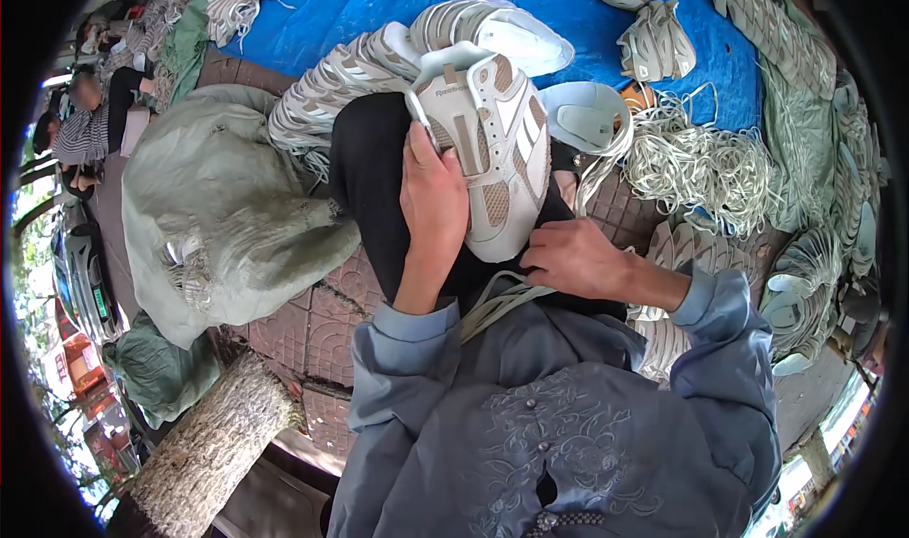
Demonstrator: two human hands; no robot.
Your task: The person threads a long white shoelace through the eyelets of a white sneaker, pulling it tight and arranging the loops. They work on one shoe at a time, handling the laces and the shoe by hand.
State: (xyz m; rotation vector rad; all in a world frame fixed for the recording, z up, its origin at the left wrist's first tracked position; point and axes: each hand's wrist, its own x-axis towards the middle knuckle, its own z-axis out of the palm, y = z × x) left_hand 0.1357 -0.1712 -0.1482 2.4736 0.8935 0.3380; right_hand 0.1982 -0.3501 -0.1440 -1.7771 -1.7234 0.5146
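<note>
A white and beige shoe upper [492,159] rests over my dark-trousered knee, its toe end pointing toward me. My left hand [434,183] is closed on its left edge, thumb and fingers against the side near the opening. No laces show in its eyelets. Pale shoelaces [492,303] lie in a loose bundle across my lap. My right hand [576,259] is just right of the upper's toe, its fingers curled together at the end of that bundle. The fingertips are partly hidden, but the laces run in under them.
A long stack of nested shoe uppers [350,79] curves behind my knee on a blue tarp [379,3]. A tangled pile of laces [701,164] lies to the right, near more uppers [805,292]. A pale sack [218,206] and a rough post [213,443] are at left.
</note>
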